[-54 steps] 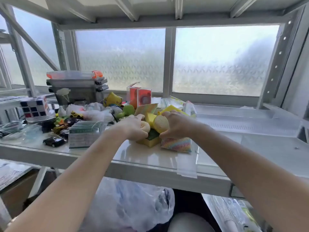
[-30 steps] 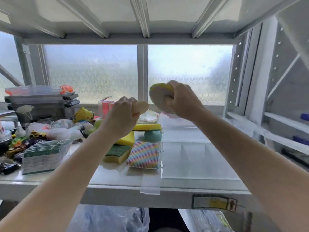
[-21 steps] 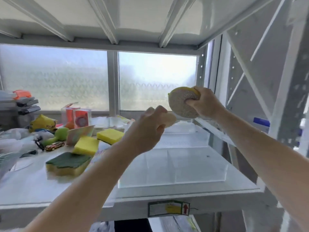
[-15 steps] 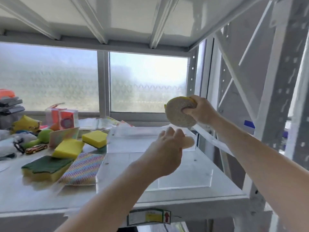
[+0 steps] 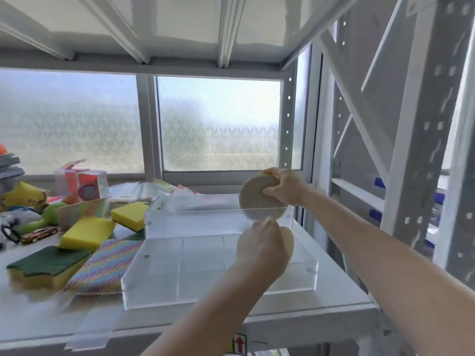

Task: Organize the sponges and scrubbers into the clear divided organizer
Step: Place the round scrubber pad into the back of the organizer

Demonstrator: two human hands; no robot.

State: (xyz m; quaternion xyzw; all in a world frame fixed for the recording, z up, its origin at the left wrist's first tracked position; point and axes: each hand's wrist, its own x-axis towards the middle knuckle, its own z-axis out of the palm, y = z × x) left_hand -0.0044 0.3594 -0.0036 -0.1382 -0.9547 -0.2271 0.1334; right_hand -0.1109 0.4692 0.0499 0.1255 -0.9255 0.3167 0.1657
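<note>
The clear divided organizer [image 5: 159, 286] sits on the white shelf, its lid raised at the back. My right hand [image 5: 285, 186] grips a round tan scrubber [image 5: 253, 197] on edge, low at the organizer's back right corner. My left hand [image 5: 259, 250] holds a second round beige scrubber [image 5: 288, 242] over the right-hand compartments. To the left of the organizer lie two yellow sponges [image 5: 87, 232], a green-topped yellow sponge [image 5: 43, 268] and a rainbow-striped cloth [image 5: 102, 265].
Toys, a small toy car [image 5: 38, 233] and orange boxes [image 5: 84, 186] clutter the shelf's left side. A frosted window closes off the back. The rack's white uprights [image 5: 411, 176] stand close on the right, and the shelf above is low overhead.
Both hands have come down from mid-air toward the organizer. The right hand's scrubber now dips behind the raised lid's edge, and the left hand's sits lower over the right compartments.
</note>
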